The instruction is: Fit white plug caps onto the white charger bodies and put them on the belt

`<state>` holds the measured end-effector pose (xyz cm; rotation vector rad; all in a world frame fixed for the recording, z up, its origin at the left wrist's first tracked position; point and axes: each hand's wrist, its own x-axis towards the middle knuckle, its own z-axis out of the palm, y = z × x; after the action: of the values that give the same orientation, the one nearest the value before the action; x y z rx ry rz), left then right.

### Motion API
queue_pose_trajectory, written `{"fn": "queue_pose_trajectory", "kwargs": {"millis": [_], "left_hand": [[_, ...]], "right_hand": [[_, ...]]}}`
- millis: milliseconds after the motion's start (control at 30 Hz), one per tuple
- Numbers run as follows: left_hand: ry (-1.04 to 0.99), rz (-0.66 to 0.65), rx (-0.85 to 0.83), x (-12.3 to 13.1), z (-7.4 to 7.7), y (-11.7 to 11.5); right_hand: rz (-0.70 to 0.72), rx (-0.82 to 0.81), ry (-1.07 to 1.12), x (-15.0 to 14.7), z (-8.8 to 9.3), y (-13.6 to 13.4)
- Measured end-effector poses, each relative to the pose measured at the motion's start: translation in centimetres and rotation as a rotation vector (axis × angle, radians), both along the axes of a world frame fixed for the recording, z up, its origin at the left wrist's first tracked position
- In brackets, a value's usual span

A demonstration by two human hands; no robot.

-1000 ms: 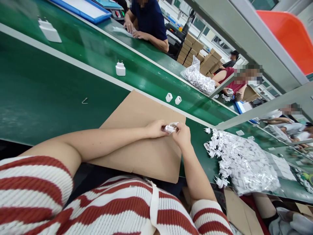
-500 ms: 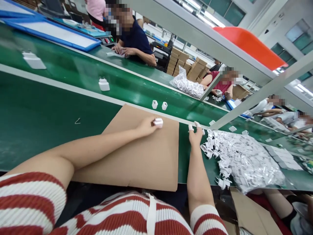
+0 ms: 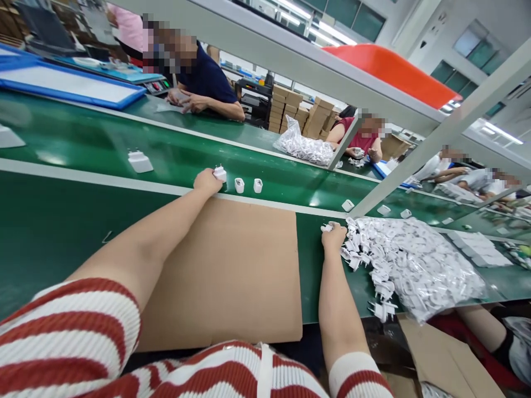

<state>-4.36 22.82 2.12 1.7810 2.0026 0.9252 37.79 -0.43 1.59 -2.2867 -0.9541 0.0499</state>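
My left hand [image 3: 207, 183] reaches across to the green conveyor belt [image 3: 178, 160] and grips a white plug charger [image 3: 219, 174], its two pins pointing up. Just right of it, two white charger housings [image 3: 239, 185] stand on the belt with open tops. My right hand [image 3: 334, 237] is closed around a white plug piece [image 3: 329, 226] at the edge of a heap of loose white plug pieces [image 3: 360, 243]. The heap spills from a clear plastic bag [image 3: 431, 265]. A flat brown cardboard sheet [image 3: 232, 271] lies in front of me, between my arms.
Another plug charger [image 3: 140, 161] stands on the belt to the left. A slanting metal post [image 3: 415, 155] rises beyond the heap, under a shelf with an orange bin [image 3: 394, 72]. White boxes [image 3: 479, 249] lie far right. Several co-workers sit across the belt.
My left hand has carried the plug charger from above the cardboard left and forward to the belt. My right hand, open before, has closed on a plug piece. The view has shifted.
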Motion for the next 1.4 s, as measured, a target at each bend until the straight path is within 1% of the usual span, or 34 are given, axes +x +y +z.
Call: {"fn": "queue_pose_trajectory", "kwargs": {"millis": [33, 67, 100, 133, 167, 200, 233, 267, 300, 333, 400, 467, 533, 600, 633, 700, 767, 800, 833, 867, 900, 967, 1067, 1133, 1167, 1233, 1333, 1400], "left_hand": [[0.046, 0.035, 0.078, -0.1, 0.0, -0.5], [0.098, 0.040, 0.171, -0.1, 0.1, -0.9], [0.151, -0.007, 0.262, 0.0, 0.1, -1.4], [0.200, -0.108, 0.330, 0.1, 0.2, -1.7], [0.245, -0.237, 0.350, 0.3, 0.1, -1.9], [0.284, -0.359, 0.322, 0.6, 0.1, -1.9], [0.311, -0.454, 0.263, 0.8, 0.0, -1.8], [0.324, -0.514, 0.191, 1.1, 0.0, -1.7], [0.325, -0.537, 0.123, 1.4, 0.0, -1.5], [0.317, -0.531, 0.068, 1.6, 0.0, -1.4], [0.299, -0.477, 0.024, 1.7, 0.3, -1.4], [0.298, -0.408, 0.048, 1.6, 0.8, -1.8], [0.290, -0.396, 0.104, 1.6, 1.4, -3.0], [0.251, -0.461, 0.168, 2.0, 1.7, -5.2], [0.208, -0.509, 0.177, 2.4, 1.7, -6.6], [0.076, -0.594, 0.109, 3.7, 1.3, -10.2], [-0.083, -0.666, -0.033, 5.3, 0.5, -14.1], [-0.140, -0.708, -0.076, 6.1, 0.1, -16.0], [-0.185, -0.747, -0.087, 6.8, -0.3, -17.6], [-0.218, -0.779, -0.072, 7.4, -0.7, -19.0], [-0.244, -0.798, -0.041, 7.8, -1.1, -20.1], [-0.293, -0.789, 0.018, 8.4, -1.7, -21.4], [-0.324, -0.759, 0.016, 8.5, -2.2, -21.8], [-0.310, -0.779, 0.005, 8.4, -2.3, -21.7], [-0.302, -0.795, 0.010, 8.3, -2.2, -21.6], [-0.296, -0.817, 0.039, 8.2, -2.1, -21.6], [-0.298, -0.836, 0.069, 8.2, -1.9, -21.6], [-0.301, -0.837, 0.068, 8.2, -1.8, -21.6]], "right_hand": [[0.003, 0.002, 0.021, 0.0, 0.0, 0.0], [0.013, 0.001, 0.038, 0.1, 0.0, 0.0], [0.025, 0.007, 0.057, 0.0, 0.0, 0.1], [0.039, 0.015, 0.077, -0.1, 0.0, 0.1], [0.053, 0.025, 0.098, -0.1, 0.0, 0.1], [0.066, 0.039, 0.120, -0.2, 0.0, 0.1], [0.075, 0.057, 0.144, -0.3, 0.1, 0.1], [0.082, 0.077, 0.170, -0.4, 0.3, 0.0], [0.087, 0.100, 0.199, -0.5, 0.4, -0.1], [0.089, 0.128, 0.231, -0.6, 0.6, -0.3], [0.098, 0.190, 0.309, -0.8, 0.9, -0.6], [0.123, 0.252, 0.418, -1.2, 1.1, -0.6], [0.174, 0.300, 0.565, -1.9, 1.2, -0.3], [0.248, 0.330, 0.725, -3.0, 1.3, 0.4], [0.288, 0.335, 0.788, -3.6, 1.4, 0.7], [0.374, 0.352, 0.952, -5.0, 1.6, 1.2], [0.467, 0.388, 1.207, -6.4, 1.8, 1.2], [0.510, 0.407, 1.340, -7.1, 1.9, 1.0], [0.551, 0.419, 1.445, -7.7, 2.0, 0.7], [0.588, 0.421, 1.495, -8.4, 2.0, 0.3], [0.622, 0.408, 1.480, -9.0, 2.0, -0.1], [0.673, 0.367, 1.354, -10.3, 2.0, -0.9], [0.674, 0.343, 1.086, -12.2, 2.0, -1.8], [0.663, 0.365, 0.952, -13.2, 2.1, -2.0], [0.671, 0.378, 0.921, -13.6, 2.2, -2.1], [0.710, 0.381, 0.934, -14.0, 2.3, -2.0], [0.734, 0.316, 0.989, -14.1, 2.5, -2.0], [0.747, 0.282, 0.984, -13.9, 2.7, -2.2]]}}
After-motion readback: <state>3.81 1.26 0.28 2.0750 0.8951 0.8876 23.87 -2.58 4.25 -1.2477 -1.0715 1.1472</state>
